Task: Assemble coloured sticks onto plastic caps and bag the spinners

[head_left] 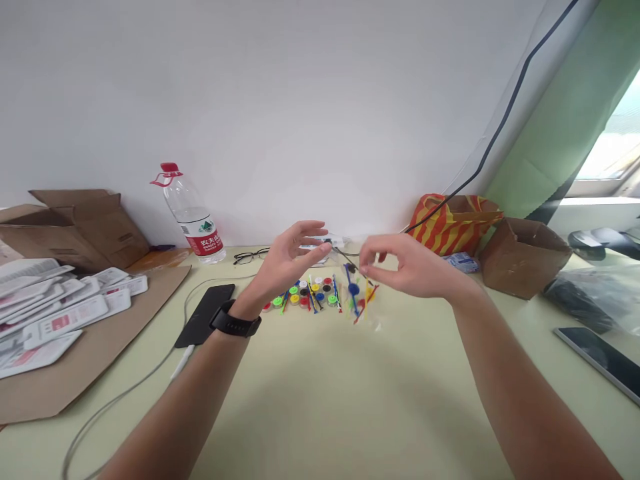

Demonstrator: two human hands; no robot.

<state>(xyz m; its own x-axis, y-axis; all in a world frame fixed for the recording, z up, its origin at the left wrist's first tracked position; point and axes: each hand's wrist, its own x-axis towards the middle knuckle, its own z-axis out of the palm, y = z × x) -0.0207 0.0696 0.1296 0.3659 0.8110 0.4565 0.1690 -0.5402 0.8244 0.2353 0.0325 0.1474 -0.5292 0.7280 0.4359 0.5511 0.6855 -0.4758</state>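
Blurred bunch of coloured sticks just below right fingertips; right hand has thumb and forefinger pinched together on its top. Left hand open, fingers apart from thumb. Coloured discs below left fingers. Eyeglasses, bottle left of left fingers; striped bag right of right fingers.

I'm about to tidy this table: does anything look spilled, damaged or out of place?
Nothing is visibly spilled or damaged. The printed white items at the left look untidy, overlapping at odd angles on the cardboard sheet. The coloured pieces by the right hand are too blurred to judge.
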